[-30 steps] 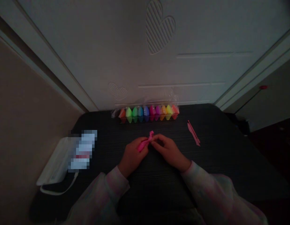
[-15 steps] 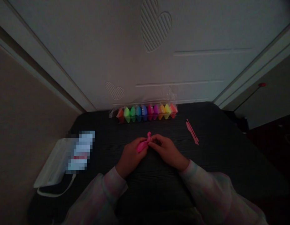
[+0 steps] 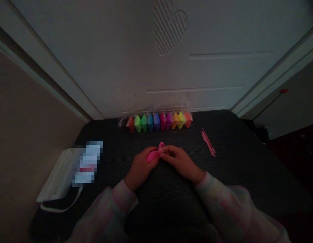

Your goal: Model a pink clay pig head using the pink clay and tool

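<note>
A bright pink piece of modelling clay (image 3: pixel 152 155) is between my two hands above the dark table. My left hand (image 3: pixel 141 167) is closed around its thicker end, with the thumb along the near side. At its narrow, bent end, the thumb and fingertips of my right hand (image 3: pixel 180 161) pinch the clay. Part of the clay is hidden by my fingers. To the right of my right hand lie slim pink modelling tools (image 3: pixel 208 143), flat on the table.
Along the back of the dark table (image 3: pixel 156 209), a clear plastic strip of packs holds several colours of clay (image 3: pixel 156 121) against a white panel (image 3: pixel 108 60) with heart reliefs. A white face mask (image 3: pixel 56 175) and a blurred-out packet (image 3: pixel 88 163) lie at the left.
The clay's narrow end looks slightly more curled over and its thicker end has shifted a little in my left hand. Both hands stay in nearly the same place.
</note>
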Demonstrator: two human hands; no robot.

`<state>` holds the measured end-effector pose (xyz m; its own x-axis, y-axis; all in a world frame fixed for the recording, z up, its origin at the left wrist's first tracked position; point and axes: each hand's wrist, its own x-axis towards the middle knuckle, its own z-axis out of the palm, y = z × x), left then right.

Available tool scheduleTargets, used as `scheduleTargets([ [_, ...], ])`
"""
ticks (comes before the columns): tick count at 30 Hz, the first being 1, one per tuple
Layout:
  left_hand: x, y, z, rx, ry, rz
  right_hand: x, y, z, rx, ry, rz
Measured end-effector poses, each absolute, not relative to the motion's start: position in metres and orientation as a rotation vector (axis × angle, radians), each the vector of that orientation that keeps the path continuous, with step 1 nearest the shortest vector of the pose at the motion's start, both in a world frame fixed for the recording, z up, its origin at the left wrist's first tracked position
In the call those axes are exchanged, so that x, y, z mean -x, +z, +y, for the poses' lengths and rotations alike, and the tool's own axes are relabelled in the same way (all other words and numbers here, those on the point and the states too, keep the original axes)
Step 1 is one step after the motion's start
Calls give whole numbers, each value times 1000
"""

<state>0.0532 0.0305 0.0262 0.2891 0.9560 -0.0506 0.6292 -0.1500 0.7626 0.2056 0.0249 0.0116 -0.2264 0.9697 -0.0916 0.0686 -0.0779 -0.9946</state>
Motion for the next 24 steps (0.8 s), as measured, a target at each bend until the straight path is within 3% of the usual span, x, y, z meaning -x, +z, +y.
scheduleTargets([
  [13,-53,21,31,-1837,614,1402,-206,10,21,1306,1079,-1651],
  [24,-52,20,32,-1772,700,1339,-202,11,19,1270,1000,-1779],
])
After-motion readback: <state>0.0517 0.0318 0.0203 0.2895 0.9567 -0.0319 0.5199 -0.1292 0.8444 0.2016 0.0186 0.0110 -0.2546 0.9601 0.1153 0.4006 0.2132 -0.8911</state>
